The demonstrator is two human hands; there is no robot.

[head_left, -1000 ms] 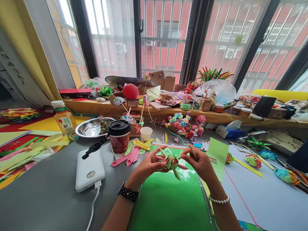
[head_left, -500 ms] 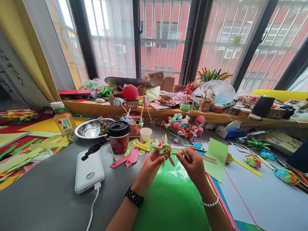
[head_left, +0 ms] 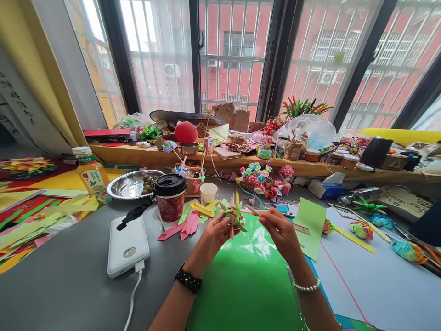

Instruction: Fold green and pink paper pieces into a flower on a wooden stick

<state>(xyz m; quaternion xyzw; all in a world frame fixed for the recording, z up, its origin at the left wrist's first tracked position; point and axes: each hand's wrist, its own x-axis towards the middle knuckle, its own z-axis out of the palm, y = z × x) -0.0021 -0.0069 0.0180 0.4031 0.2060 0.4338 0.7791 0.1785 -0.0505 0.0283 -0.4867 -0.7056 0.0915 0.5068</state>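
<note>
My left hand (head_left: 212, 234) is closed round the lower left of a folded paper flower (head_left: 234, 214) with green, pink and yellow petals. In my right hand (head_left: 280, 232) a thin stick (head_left: 254, 211) is pinched, its tip pointing left toward the flower with a small gap between them. Both hands are raised over a glossy green mat (head_left: 248, 285). Left of the flower lie folded pink paper strips (head_left: 189, 225) and a yellow folded strip (head_left: 206, 208). A light green sheet (head_left: 312, 223) with a small ruler (head_left: 300, 228) on it is right of my right hand.
A lidded coffee cup (head_left: 169, 202), a small paper cup (head_left: 208, 194) and a metal bowl (head_left: 119, 185) stand behind on the left. A white power bank (head_left: 128, 246) with a cable lies nearer. Crochet flowers (head_left: 258, 178) sit ahead; white paper (head_left: 375, 280) covers the right.
The stick has come away from the flower as my right hand shifted slightly right. My left hand has turned the flower, showing more green petals.
</note>
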